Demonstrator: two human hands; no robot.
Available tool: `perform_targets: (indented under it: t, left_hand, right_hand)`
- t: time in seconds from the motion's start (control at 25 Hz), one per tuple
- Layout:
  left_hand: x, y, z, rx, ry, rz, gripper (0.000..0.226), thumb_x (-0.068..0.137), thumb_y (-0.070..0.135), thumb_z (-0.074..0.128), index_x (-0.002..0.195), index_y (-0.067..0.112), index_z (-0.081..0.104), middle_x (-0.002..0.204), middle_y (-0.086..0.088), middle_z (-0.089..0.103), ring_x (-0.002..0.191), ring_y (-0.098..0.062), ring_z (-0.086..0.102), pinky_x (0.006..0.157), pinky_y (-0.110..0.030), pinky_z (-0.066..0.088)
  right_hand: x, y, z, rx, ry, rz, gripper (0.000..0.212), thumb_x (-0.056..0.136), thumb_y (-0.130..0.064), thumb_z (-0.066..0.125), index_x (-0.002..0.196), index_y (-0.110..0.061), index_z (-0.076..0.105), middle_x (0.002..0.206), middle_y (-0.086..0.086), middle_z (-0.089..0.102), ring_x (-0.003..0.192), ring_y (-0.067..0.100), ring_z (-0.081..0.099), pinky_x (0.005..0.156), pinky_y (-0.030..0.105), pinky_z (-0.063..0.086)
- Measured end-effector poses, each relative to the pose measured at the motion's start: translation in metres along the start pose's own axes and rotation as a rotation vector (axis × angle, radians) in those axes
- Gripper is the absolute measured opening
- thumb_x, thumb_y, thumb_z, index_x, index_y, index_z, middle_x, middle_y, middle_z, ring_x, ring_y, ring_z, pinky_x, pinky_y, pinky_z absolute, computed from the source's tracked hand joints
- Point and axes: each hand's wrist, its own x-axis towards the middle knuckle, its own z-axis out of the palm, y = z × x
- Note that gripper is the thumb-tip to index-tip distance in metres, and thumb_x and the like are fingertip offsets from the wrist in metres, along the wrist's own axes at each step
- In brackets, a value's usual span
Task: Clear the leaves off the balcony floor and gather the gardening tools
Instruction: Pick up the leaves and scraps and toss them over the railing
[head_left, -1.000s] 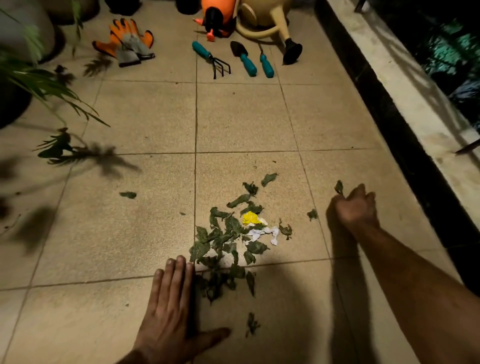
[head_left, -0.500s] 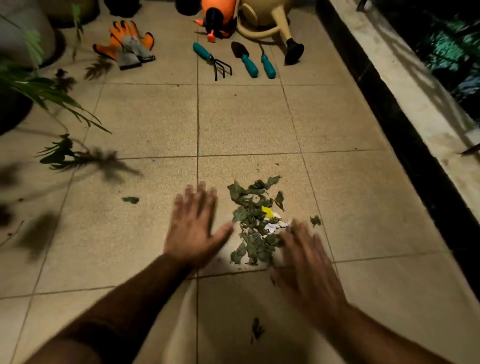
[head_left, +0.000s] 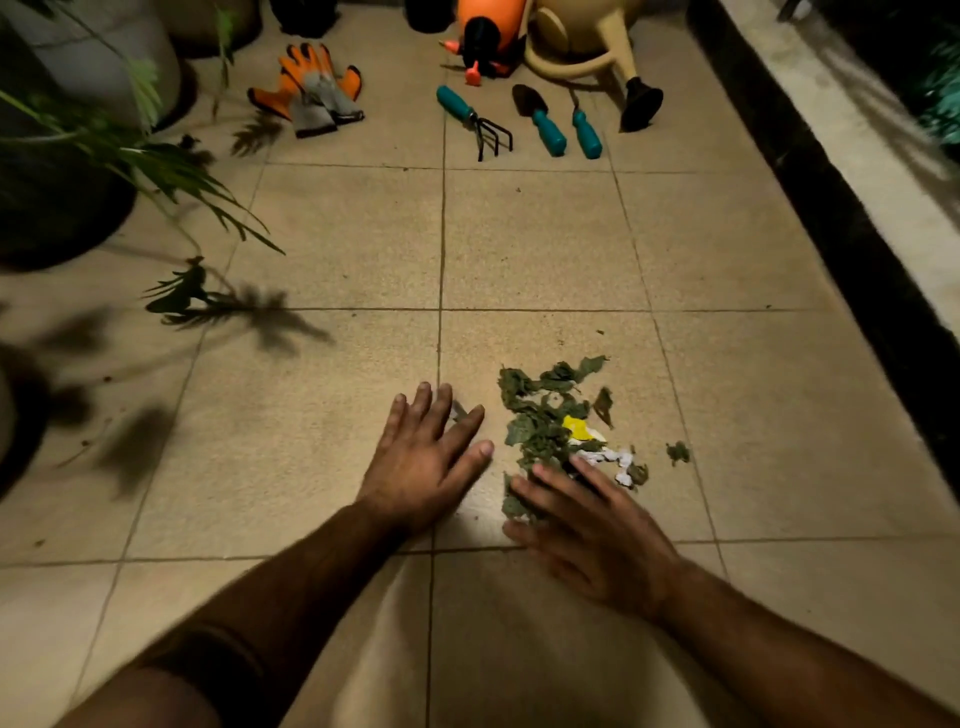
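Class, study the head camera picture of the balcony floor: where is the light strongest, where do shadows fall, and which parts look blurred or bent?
Head view: brightest on the tile between the left hand and right hand; corners fall dark. The plant throws feathery shadows on the left tiles. The right hand looks slightly smeared; the leaf pile stays fairly sharp. Wide-angle lens bows the ledge.

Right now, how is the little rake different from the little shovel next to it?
The rake ends in thin black prongs; the shovel ends in a dark, solid scoop. The rake's prongs point toward the person, with its handle away; the shovel lies the other way, scoop away and handle nearer. The rake is left of the shovel. Both have teal handles and lie untouched on the floor.
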Motion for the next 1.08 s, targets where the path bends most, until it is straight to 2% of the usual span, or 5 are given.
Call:
perform_targets:
  t: [0.2, 0.36, 0.64, 0.84, 1.08]
  left_hand:
    - [0.02, 0.011, -0.013, -0.111, 0.016, -0.033, 0.118, 0.073, 0.091, 0.04, 0.158, 0.027, -0.012, 0.164, 0.002, -0.024, 0.15, -0.015, -0.022, 0.123, -0.043, -0.009]
    - [0.068, 0.042, -0.017, -0.011, -0.26, 0.098, 0.161, 0.04, 0.101, 0.055, 0.15, 0.023, -0.033, 0.158, -0.006, -0.038, 0.148, -0.028, -0.028, 0.123, -0.052, -0.007]
    - [0.071, 0.072, 0.015, 0.147, -0.345, 0.118, 0.151, 0.053, 0.096, 0.055, 0.155, 0.015, -0.021, 0.163, -0.007, -0.027, 0.149, -0.03, -0.025, 0.123, -0.049, -0.011]
    - [0.036, 0.04, 0.019, -0.032, -0.054, 0.266, 0.074, 0.094, 0.053, 0.05, 0.157, 0.022, 0.025, 0.165, -0.005, 0.02, 0.153, -0.023, 0.012, 0.122, -0.032, 0.008]
    - [0.016, 0.04, -0.003, -0.083, -0.008, 0.11, 0.113, 0.074, 0.068, 0.063, 0.16, 0.026, 0.001, 0.167, 0.002, -0.003, 0.153, -0.023, -0.007, 0.121, -0.04, -0.001]
  right_hand:
    - [0.011, 0.062, -0.023, 0.463, -0.039, 0.847, 0.094, 0.084, -0.083, 0.043, 0.159, -0.035, 0.014, 0.169, -0.004, 0.004, 0.154, 0.017, 0.007, 0.123, 0.047, 0.014]
    - [0.032, 0.108, -0.026, 0.512, -0.45, 0.729, 0.146, 0.052, -0.098, 0.057, 0.157, -0.032, -0.019, 0.166, -0.003, -0.022, 0.153, 0.021, -0.014, 0.125, 0.05, 0.008]
    - [0.087, 0.122, -0.034, 0.472, -0.512, 0.603, 0.094, 0.082, -0.025, 0.061, 0.16, -0.037, 0.011, 0.169, -0.008, -0.001, 0.155, 0.018, 0.004, 0.124, 0.045, 0.018]
    - [0.022, 0.078, -0.038, 0.499, -0.359, 0.592, 0.076, 0.088, -0.028, 0.067, 0.155, -0.025, 0.031, 0.164, -0.003, 0.026, 0.148, 0.021, 0.029, 0.117, 0.041, 0.035]
    - [0.018, 0.067, -0.049, 0.625, -0.424, 0.731, 0.105, 0.082, -0.042, 0.072, 0.158, -0.044, -0.001, 0.169, 0.001, -0.006, 0.154, 0.03, 0.004, 0.121, 0.054, 0.022]
